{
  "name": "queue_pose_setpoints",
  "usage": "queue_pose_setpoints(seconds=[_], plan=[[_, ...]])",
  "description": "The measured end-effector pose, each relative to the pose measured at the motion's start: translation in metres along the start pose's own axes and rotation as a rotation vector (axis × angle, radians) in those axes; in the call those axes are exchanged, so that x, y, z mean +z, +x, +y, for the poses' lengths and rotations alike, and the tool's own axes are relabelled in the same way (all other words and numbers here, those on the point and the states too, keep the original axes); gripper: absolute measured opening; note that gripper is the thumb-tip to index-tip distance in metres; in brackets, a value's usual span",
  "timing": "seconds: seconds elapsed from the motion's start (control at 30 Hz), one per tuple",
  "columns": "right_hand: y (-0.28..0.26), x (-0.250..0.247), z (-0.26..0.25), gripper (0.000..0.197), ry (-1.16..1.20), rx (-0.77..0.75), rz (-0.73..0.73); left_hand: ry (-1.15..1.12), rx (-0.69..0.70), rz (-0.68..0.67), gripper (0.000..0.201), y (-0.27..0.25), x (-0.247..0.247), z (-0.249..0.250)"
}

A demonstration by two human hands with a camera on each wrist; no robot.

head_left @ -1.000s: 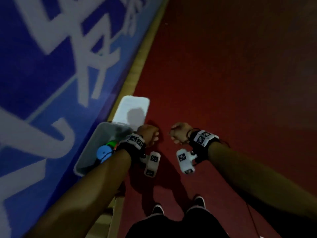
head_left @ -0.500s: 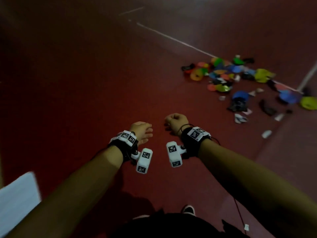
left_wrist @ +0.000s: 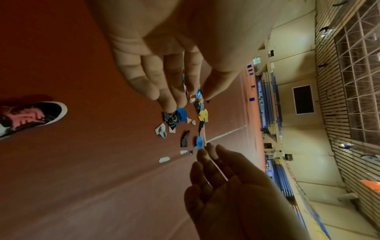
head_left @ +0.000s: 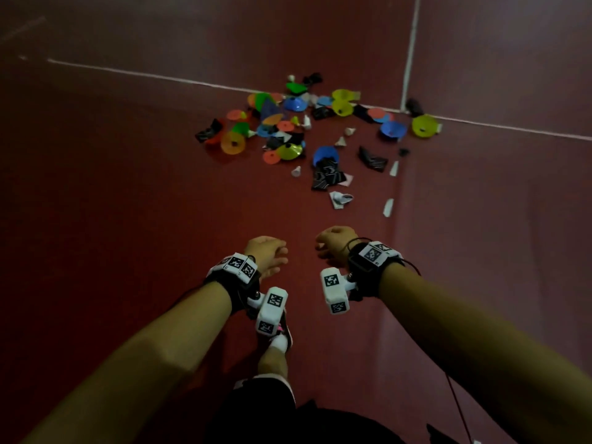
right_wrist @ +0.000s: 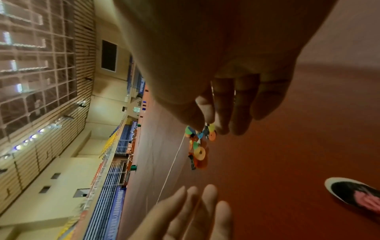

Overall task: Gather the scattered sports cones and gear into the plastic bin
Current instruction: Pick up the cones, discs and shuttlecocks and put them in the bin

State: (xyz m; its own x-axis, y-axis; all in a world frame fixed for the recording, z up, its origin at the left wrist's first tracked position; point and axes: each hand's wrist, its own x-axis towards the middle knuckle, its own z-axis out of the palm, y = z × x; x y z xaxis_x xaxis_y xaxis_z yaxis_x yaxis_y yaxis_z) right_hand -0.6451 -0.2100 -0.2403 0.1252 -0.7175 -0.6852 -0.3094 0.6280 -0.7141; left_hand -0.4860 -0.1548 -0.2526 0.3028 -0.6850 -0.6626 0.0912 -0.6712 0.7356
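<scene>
At the bottom centre of the head view, a black sneaker with a white toe cap and pink laces point(head_left: 282, 335) stands on the dark red sports floor point(head_left: 128, 203), partly hidden under the left wrist camera. Just above it in the frame, both forearms reach forward side by side. The left hand point(head_left: 267, 254) is held empty, its fingers point(left_wrist: 164, 91) loosely extended and relaxed. The right hand point(head_left: 334, 243), a little to the right and near the left one without touching it, is also empty, with fingers point(right_wrist: 232, 112) gently bent and holding nothing.

Farther up, in the upper middle of the frame and well apart from the hands, lies the scattered pile of flat disc cones in orange, blue, green and yellow point(head_left: 288, 126), mixed with black patterned fabric pieces point(head_left: 326, 177) and small white cone-shaped items point(head_left: 296, 172). Beyond the pile a white painted floor line point(head_left: 144, 75) crosses the frame. The plastic bin shows in none of the views.
</scene>
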Motion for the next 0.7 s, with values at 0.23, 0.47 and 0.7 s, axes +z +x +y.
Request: queue_pose_setpoints(seconds=[0.23,0.47,0.7], plan=[[0.124,-0.026,-0.149,0.012,0.088,0.019,0.179,0.019,-0.017,-0.125,0.008,0.151,0.016,0.139],[0.212,-0.045,-0.225,0.010,-0.095,0.028,0.148,0.121,-0.055,-0.206,0.005,0.264,0.053,0.247],[0.364,-0.088,-0.282,0.009,-0.006,0.110,0.159,0.183,-0.075,-0.237,0.004,0.395,0.112,0.332]])
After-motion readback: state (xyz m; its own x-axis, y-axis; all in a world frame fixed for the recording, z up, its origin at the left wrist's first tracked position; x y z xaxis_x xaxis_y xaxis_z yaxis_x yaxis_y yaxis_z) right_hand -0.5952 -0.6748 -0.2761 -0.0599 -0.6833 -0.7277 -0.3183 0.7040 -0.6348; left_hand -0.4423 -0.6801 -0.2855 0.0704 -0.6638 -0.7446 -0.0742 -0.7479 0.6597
